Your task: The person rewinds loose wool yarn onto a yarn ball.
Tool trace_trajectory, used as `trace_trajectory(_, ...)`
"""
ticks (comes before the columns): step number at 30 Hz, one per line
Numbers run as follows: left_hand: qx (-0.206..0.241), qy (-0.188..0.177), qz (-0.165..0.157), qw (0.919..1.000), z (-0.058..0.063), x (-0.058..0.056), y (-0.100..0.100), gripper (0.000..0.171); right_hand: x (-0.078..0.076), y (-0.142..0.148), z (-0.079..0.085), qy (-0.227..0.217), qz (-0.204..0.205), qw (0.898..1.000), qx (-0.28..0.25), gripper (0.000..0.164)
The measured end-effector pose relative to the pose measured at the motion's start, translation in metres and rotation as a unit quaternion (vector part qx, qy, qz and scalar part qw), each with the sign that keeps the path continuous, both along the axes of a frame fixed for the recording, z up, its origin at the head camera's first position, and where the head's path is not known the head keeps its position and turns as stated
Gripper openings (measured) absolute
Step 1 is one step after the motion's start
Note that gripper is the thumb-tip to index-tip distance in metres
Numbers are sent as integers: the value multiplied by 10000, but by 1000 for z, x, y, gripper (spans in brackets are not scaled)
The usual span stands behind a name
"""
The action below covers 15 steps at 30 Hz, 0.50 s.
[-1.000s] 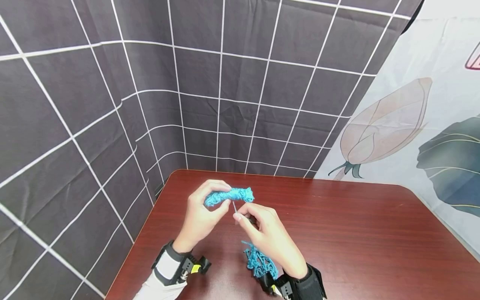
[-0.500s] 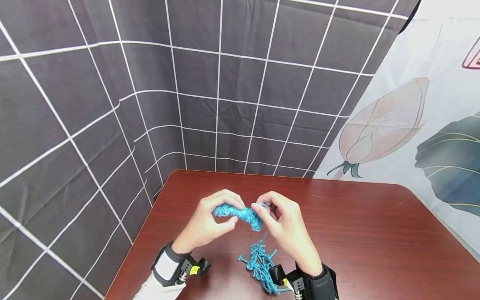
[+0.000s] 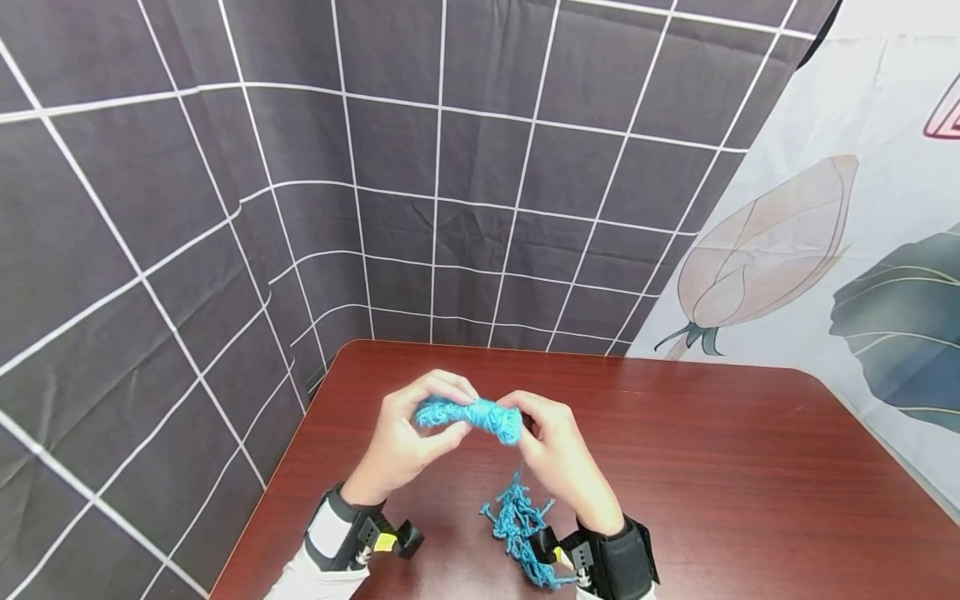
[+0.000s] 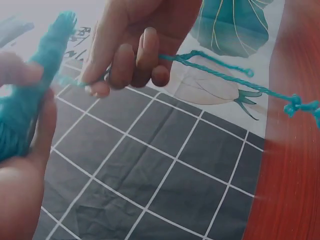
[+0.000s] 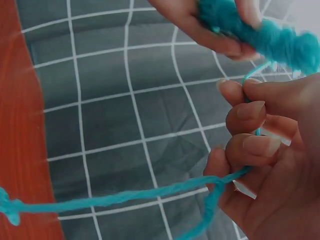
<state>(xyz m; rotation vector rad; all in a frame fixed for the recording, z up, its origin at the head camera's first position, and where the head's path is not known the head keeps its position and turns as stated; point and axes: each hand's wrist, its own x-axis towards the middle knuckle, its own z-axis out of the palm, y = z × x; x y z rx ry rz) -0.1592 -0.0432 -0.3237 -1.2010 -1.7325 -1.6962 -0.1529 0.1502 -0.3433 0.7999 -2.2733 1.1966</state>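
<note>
My left hand (image 3: 408, 433) grips a bundle of turquoise yarn (image 3: 491, 418) between thumb and fingers, held above the table. Close to the bundle's right end, my right hand (image 3: 558, 446) pinches a yarn strand (image 5: 257, 70) between thumb and index finger. Its other fingers curl around the same yarn, as the right wrist view shows. From that hand a knotted length of yarn (image 4: 225, 76) runs off toward the table. A loose knotted heap of yarn (image 3: 517, 525) lies below the right hand, partly hidden by the right wrist camera.
The reddish-brown wooden table (image 3: 720, 467) extends to the right of the hands. Behind it hangs a dark grey cloth (image 3: 480, 225) with a white grid. A white cloth with a lotus print (image 3: 765, 250) hangs at the right.
The right hand swings from below the bundle, over and round its right end, drawing the strand with it. The left hand shifts and tilts the bundle slightly. More of the loose heap shows.
</note>
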Motion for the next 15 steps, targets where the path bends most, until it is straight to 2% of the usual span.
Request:
trace_trajectory(4,205,-225,754,9967,-1,0,0,27,1,-11,-4,-96,280,9994,187,12)
trace_trajectory(8,71,-169,1368,9904,-2,0,1,27,6,-19,-3,-206,550,9972,454,17)
trace_trajectory(11,-125,-68,1582,9873,-2,-1,2,25,11,-21,1,-150,538,9969,555,15)
trace_trajectory(15,-356,-9,1584,9867,-2,-2,3,25,15,-17,8,137,328,9982,491,11)
